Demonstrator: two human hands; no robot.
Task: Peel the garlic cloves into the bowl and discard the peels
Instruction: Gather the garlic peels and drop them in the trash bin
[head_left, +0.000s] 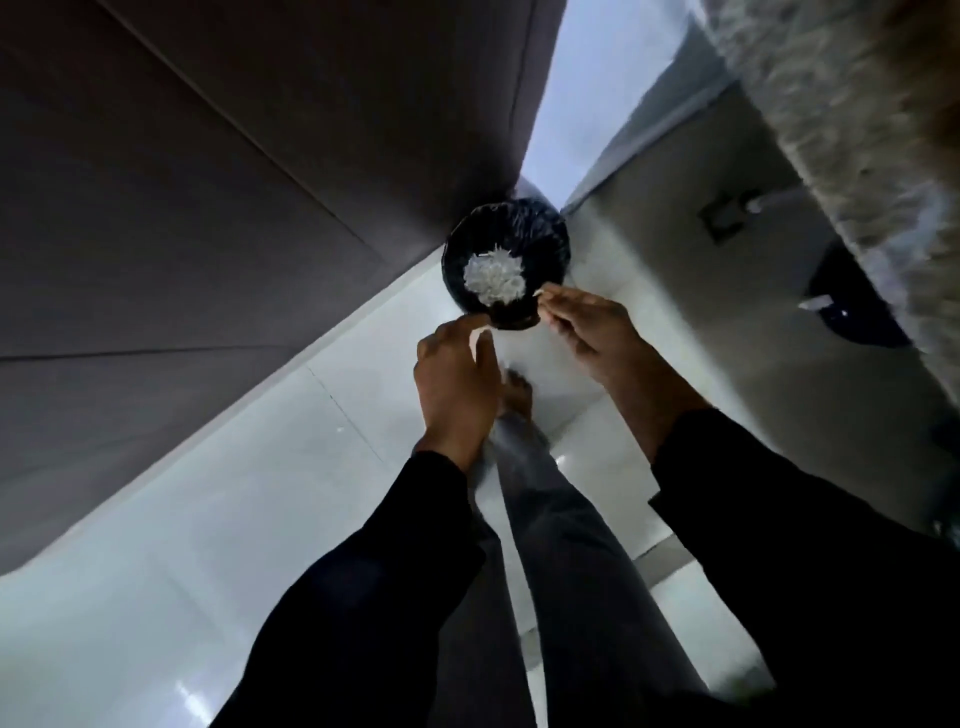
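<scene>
A round bin lined with a black bag (540, 228) stands on the floor in the corner below me. A heap of white garlic peels (493, 278) lies inside it. My left hand (457, 379) hovers just short of the bin's near rim, index finger and thumb stretched toward it, nothing visible in it. My right hand (587, 327) reaches to the rim from the right with its fingers extended. Pale specks show at its fingertips; whether they are peel or nails I cannot tell. No bowl or garlic cloves are in view.
A dark brown cabinet front (208, 182) fills the left side. The pale tiled floor (182, 545) spreads below, with my leg and bare foot (517, 395) under my hands. A speckled stone counter edge (841, 130) runs along the right, a dark shape (852, 306) under it.
</scene>
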